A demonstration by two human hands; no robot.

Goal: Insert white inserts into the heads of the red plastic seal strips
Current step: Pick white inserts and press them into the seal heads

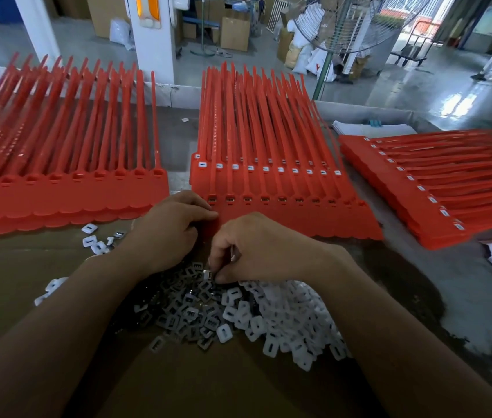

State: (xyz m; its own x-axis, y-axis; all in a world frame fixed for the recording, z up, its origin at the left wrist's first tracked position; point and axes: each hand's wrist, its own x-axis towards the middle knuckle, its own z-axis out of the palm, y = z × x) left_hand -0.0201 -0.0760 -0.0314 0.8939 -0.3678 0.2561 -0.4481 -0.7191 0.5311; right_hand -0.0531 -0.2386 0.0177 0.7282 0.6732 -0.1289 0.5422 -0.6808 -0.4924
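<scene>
Nearest, beneath both forearms, lay a flat brown cardboard sheet (pixel 178 387), matte and faintly creased. On it, under and to the near right of the right hand (pixel 256 251), spread a loose heap of white inserts (pixel 284 321): small rounded-square plastic pieces, each slotted, those in the arms' shadow looking grey. The right hand was knuckles-up, fingers curled down, thumb and fingertips pinching one insert at the heap's far edge. A few stray inserts (pixel 94 239) lay just left of the left wrist. The left hand (pixel 169 227), just beyond the right, curled its fingers round the near left corner of the middle stack (pixel 268 182) of red seal strips, smooth glossy plastic with flat scalloped tags, square heads and long thin tails pointing away. The heads just past the left fingertips looked unfilled, while a row farther back carried white inserts. A left stack (pixel 57 191) beside the left hand had empty heads, and a right stack (pixel 419 191), well right of the right hand and lying askew, showed white-filled heads
</scene>
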